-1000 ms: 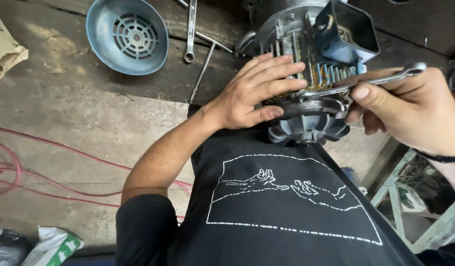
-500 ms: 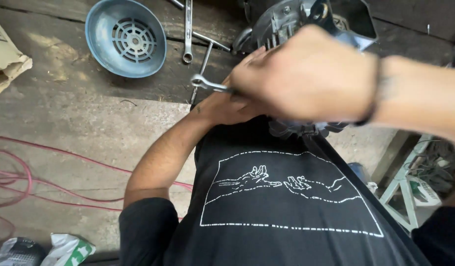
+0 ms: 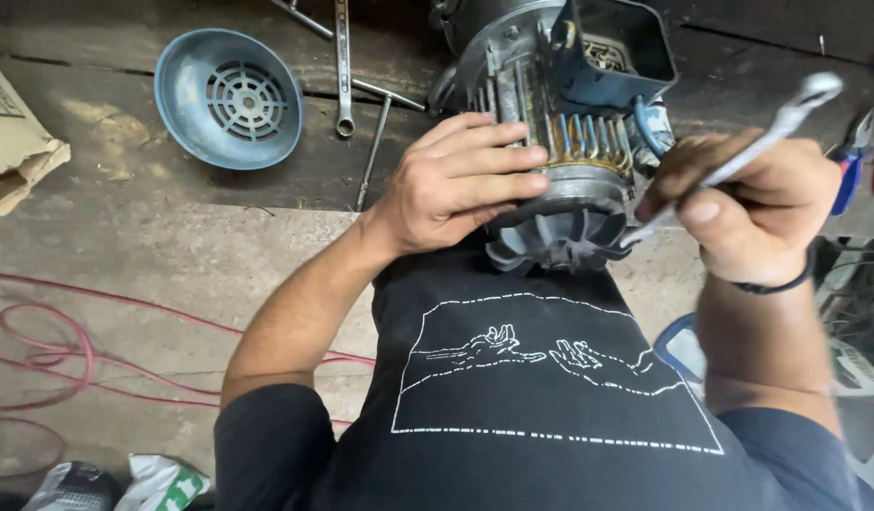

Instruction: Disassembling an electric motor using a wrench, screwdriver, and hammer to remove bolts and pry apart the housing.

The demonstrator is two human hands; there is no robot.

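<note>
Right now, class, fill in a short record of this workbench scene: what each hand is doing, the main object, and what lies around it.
Left hand: left hand lies flat on the side of the electric motor, fingers spread over its ribs
Right hand: right hand grips a wrench, tip near the motor's fan
Bench: blue fan cover at left, open side up; spare wrench beside it
Floor: red cable

Dark wooden bench (image 3: pixel 153 189) carries blue fan cover (image 3: pixel 228 98), spanners (image 3: pixel 341 66), electric motor (image 3: pixel 560 123), cardboard (image 3: pixel 16 142).
</note>
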